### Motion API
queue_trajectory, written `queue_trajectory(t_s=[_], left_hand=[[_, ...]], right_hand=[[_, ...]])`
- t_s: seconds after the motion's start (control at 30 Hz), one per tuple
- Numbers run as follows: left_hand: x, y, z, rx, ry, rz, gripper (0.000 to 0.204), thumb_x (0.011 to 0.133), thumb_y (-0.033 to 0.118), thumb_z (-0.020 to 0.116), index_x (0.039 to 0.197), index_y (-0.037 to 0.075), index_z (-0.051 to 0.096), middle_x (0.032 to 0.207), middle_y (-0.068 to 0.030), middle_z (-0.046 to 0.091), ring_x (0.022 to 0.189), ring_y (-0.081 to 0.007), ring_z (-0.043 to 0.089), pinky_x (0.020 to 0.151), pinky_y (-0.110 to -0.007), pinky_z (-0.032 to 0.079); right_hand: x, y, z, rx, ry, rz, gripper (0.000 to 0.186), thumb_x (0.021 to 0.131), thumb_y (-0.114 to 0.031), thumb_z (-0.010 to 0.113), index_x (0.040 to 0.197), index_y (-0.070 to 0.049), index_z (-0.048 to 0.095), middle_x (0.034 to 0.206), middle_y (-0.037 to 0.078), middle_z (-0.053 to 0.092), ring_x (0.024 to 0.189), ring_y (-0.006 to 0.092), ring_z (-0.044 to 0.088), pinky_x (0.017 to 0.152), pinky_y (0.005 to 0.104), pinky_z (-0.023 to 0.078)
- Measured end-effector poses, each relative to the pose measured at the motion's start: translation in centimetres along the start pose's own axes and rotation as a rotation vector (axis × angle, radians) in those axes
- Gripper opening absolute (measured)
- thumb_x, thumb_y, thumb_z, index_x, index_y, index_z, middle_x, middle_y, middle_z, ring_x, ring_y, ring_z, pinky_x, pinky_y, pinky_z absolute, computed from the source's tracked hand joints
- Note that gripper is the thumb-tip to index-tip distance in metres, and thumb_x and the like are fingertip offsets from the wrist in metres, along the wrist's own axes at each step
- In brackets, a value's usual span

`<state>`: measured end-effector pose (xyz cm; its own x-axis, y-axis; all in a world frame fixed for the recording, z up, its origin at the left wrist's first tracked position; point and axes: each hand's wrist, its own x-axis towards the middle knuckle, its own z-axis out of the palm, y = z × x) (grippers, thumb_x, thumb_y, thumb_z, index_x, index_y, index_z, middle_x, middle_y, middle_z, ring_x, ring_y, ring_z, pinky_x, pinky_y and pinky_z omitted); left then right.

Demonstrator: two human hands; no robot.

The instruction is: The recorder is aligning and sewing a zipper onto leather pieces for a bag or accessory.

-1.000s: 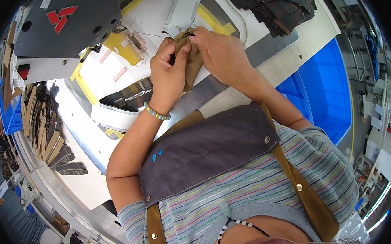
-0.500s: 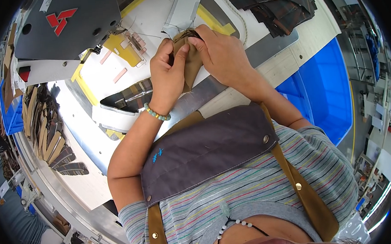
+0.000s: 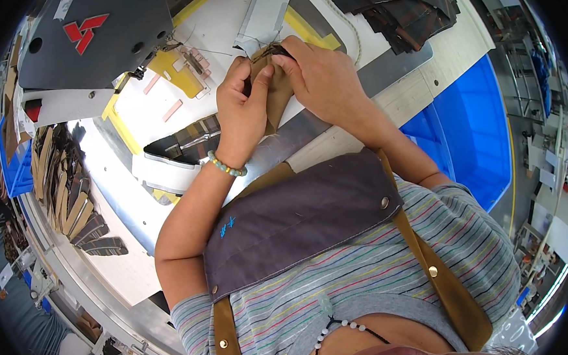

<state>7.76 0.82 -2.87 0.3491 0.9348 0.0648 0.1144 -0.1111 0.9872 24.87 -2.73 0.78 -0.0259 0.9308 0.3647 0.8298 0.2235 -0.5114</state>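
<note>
Both of my hands grip a brown fabric piece (image 3: pixel 280 96) with a dark plaid edge bunched at its top. My left hand (image 3: pixel 244 105) pinches its left side, thumb pressed against the bent fingers. On the other side my right hand (image 3: pixel 323 77) is closed, its thumb laid on the upper edge and its fingers mostly hidden behind. Left of my left wrist, a dark plaid strip with a metallic zipper-like line (image 3: pixel 194 139) lies on the work surface. Just beyond the fabric sits a grey-white folder-like plate (image 3: pixel 264 13).
A dark sewing machine head (image 3: pixel 94 43) stands at the upper left, near a yellow plate (image 3: pixel 179 73). Stacked plaid pieces (image 3: pixel 397 8) lie at the far right, and brown and plaid pieces (image 3: pixel 70 197) at the left. A blue bin (image 3: pixel 470 133) stands right of the table.
</note>
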Motion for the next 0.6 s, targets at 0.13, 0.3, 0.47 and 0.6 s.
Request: queue_trajectory(t_s=[0.13, 0.3, 0.47, 0.6], left_hand=[[0.0, 0.2, 0.0, 0.026, -0.013, 0.005, 0.016, 0.104, 0.011, 0.064, 0.11, -0.002, 0.068, 0.102, -0.0003, 0.067, 0.091, -0.0043, 0.056, 0.083, -0.022, 0.047], [0.1, 0.6, 0.3, 0.043, 0.015, 0.058, 0.016, 0.103, 0.01, 0.065, 0.102, -0.005, 0.068, 0.099, -0.0007, 0.062, 0.089, -0.0061, 0.053, 0.081, -0.022, 0.045], [0.0, 2.0, 0.6, 0.099, -0.001, 0.114, 0.016, 0.095, 0.003, 0.065, 0.087, -0.007, 0.055, 0.084, -0.008, 0.049, 0.074, -0.0166, 0.044, 0.07, -0.028, 0.041], [-1.4, 2.5, 1.7, 0.077, -0.15, 0.212, 0.012, 0.095, -0.001, 0.063, 0.086, -0.007, 0.057, 0.084, -0.0086, 0.049, 0.073, -0.0174, 0.044, 0.069, -0.028, 0.041]], right_hand=[[0.0, 0.1, -0.1, -0.012, -0.02, 0.014, 0.023, 0.104, -0.028, 0.055, 0.098, -0.006, 0.058, 0.074, 0.014, 0.069, 0.067, 0.0359, 0.069, 0.056, 0.0461, 0.052], [-0.1, 0.0, 0.0, -0.023, -0.02, 0.02, 0.022, 0.104, -0.028, 0.056, 0.098, -0.006, 0.058, 0.074, 0.014, 0.069, 0.067, 0.0361, 0.069, 0.058, 0.0469, 0.052], [-0.4, 0.0, 0.2, -0.026, 0.001, 0.035, 0.02, 0.103, -0.026, 0.057, 0.097, -0.006, 0.058, 0.075, 0.014, 0.069, 0.067, 0.0369, 0.069, 0.058, 0.0473, 0.053], [0.4, 0.7, -0.2, -0.025, 0.053, 0.034, 0.018, 0.102, -0.024, 0.058, 0.098, -0.006, 0.059, 0.075, 0.014, 0.068, 0.066, 0.0368, 0.068, 0.058, 0.0461, 0.052]])
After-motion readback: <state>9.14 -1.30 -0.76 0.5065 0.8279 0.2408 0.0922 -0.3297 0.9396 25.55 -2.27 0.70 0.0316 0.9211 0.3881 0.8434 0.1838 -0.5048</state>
